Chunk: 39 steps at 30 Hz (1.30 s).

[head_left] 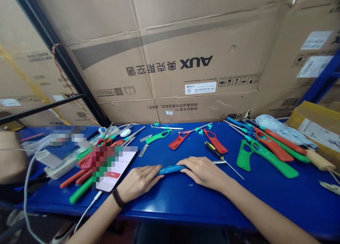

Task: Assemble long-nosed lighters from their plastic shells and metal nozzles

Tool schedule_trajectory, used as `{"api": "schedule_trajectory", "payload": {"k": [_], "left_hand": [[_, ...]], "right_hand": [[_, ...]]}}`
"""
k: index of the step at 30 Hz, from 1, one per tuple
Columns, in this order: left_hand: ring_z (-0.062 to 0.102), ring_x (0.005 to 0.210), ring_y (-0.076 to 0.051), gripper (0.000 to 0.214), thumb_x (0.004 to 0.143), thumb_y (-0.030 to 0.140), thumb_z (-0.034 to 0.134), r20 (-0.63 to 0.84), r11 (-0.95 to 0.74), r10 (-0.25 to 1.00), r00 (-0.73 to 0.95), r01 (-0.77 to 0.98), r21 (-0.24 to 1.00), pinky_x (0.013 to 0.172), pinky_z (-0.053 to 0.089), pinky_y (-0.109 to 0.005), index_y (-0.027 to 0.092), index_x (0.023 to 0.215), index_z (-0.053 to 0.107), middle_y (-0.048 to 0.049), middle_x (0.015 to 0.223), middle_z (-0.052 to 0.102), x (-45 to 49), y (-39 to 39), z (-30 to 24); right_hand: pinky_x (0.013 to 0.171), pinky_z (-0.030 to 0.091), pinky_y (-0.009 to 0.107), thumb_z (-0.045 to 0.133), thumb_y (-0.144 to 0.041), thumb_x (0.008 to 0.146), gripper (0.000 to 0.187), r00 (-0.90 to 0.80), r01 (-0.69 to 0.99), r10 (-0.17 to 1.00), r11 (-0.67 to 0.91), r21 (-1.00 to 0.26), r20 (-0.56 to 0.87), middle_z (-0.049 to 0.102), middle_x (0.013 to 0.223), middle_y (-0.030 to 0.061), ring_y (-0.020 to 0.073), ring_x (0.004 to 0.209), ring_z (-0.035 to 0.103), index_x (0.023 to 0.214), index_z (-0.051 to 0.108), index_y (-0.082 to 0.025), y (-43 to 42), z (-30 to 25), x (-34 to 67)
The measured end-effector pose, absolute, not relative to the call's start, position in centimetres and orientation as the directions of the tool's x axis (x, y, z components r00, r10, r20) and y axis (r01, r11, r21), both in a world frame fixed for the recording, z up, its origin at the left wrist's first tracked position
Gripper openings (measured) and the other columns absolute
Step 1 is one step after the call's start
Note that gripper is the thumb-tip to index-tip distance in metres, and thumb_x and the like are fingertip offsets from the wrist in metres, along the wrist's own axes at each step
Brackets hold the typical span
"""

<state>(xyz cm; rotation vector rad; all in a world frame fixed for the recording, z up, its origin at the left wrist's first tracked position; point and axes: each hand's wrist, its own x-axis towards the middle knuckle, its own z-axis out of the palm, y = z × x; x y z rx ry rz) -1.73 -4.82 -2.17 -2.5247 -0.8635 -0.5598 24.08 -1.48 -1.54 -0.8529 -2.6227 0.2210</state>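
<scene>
A blue long-nosed lighter (171,170) lies crosswise just above the table, gripped at both ends. My left hand (139,180) is closed round its left end, and a dark band circles that wrist. My right hand (199,169) closes on the other end, fingers bent over it. Past the right knuckles a metal tube (220,162) sticks out; whether it joins the lighter is hidden. Close by lies a black and yellow screwdriver (215,152). Behind my hands are a green handle shell (159,136) and two red ones, left (178,141) and right (216,142).
Assembled lighters are heaped at right (273,155) and left (82,180). A phone (117,171) on a white cable leans beside the left heap. Cardboard (159,31) walls off the back of the blue table (159,201). Another person's arm (12,157) shows at far left.
</scene>
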Motion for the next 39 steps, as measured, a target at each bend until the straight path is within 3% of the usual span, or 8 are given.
{"api": "schedule_trajectory", "payload": {"k": [4, 8, 15, 20, 25, 33, 39], "left_hand": [[0.071, 0.083, -0.018, 0.028, 0.097, 0.032, 0.043, 0.47, -0.738, 0.518, 0.715, 0.651, -0.176, 0.073, 0.057, -0.027, 0.014, 0.115, 0.056, -0.0082, 0.102, 0.072, 0.3, -4.6, -2.1], [0.069, 0.079, -0.018, 0.025, 0.097, 0.031, 0.043, 0.484, -0.738, 0.537, 0.691, 0.663, -0.127, 0.067, 0.056, -0.027, 0.015, 0.108, 0.058, -0.0076, 0.097, 0.072, 1.9, -4.1, -2.5], [0.066, 0.079, -0.016, 0.02, 0.095, 0.033, 0.047, 0.498, -0.708, 0.613, 0.613, 0.706, 0.004, 0.07, 0.054, -0.025, 0.018, 0.102, 0.058, -0.004, 0.096, 0.071, 1.6, -3.6, -2.4], [0.066, 0.081, -0.016, 0.021, 0.094, 0.034, 0.05, 0.505, -0.705, 0.628, 0.592, 0.708, 0.047, 0.071, 0.053, -0.026, 0.018, 0.105, 0.058, -0.0034, 0.098, 0.071, 1.6, -3.8, -2.5], [0.067, 0.079, -0.015, 0.019, 0.094, 0.032, 0.05, 0.514, -0.713, 0.62, 0.592, 0.699, 0.055, 0.071, 0.054, -0.025, 0.018, 0.103, 0.06, -0.0035, 0.096, 0.072, 1.6, -3.8, -2.6], [0.069, 0.089, -0.018, 0.025, 0.094, 0.026, 0.049, 0.54, -0.759, 0.538, 0.647, 0.651, -0.024, 0.076, 0.057, -0.03, 0.017, 0.114, 0.061, -0.0063, 0.11, 0.07, 1.2, -3.7, -3.0], [0.069, 0.087, -0.017, 0.026, 0.094, 0.027, 0.049, 0.523, -0.766, 0.565, 0.638, 0.642, 0.045, 0.076, 0.057, -0.027, 0.018, 0.114, 0.062, -0.0056, 0.105, 0.072, 0.9, -3.5, -2.9]], "right_hand": [[0.085, 0.05, 0.031, 0.051, -0.026, 0.093, 0.024, -0.758, 0.46, 0.568, 0.814, -0.354, 0.32, 0.069, 0.108, 0.0047, 0.0192, 0.097, 0.064, 0.114, 0.059, -0.019, -1.3, -1.8, 24.1], [0.085, 0.049, 0.028, 0.054, -0.03, 0.091, 0.024, -0.731, 0.432, 0.586, 0.794, -0.427, 0.35, 0.068, 0.11, 0.0029, 0.0179, 0.098, 0.064, 0.114, 0.058, -0.021, -1.0, -1.8, 24.5], [0.08, 0.049, 0.028, 0.055, -0.03, 0.09, 0.016, -0.679, 0.489, 0.638, 0.762, -0.424, 0.364, 0.069, 0.101, 0.0007, 0.0174, 0.091, 0.065, 0.104, 0.06, -0.023, -0.7, -1.0, 25.2], [0.085, 0.048, 0.029, 0.054, -0.033, 0.091, 0.025, -0.671, 0.509, 0.657, 0.745, -0.432, 0.343, 0.067, 0.111, 0.0018, 0.0184, 0.1, 0.064, 0.114, 0.057, -0.024, -0.7, -1.2, 25.1], [0.082, 0.049, 0.03, 0.051, -0.034, 0.093, 0.023, -0.699, 0.533, 0.644, 0.759, -0.375, 0.31, 0.069, 0.105, 0.0035, 0.019, 0.094, 0.065, 0.109, 0.061, -0.022, -0.5, -1.4, 25.0], [0.069, 0.048, 0.029, 0.049, -0.03, 0.094, 0.018, -0.781, 0.518, 0.557, 0.831, -0.205, 0.282, 0.068, 0.087, 0.0055, 0.0194, 0.079, 0.063, 0.097, 0.062, -0.018, -0.6, -1.8, 24.6], [0.077, 0.047, 0.03, 0.047, -0.033, 0.094, 0.021, -0.767, 0.514, 0.563, 0.826, -0.231, 0.306, 0.069, 0.091, 0.0064, 0.0198, 0.085, 0.064, 0.097, 0.062, -0.018, -0.8, -1.9, 24.5]]}}
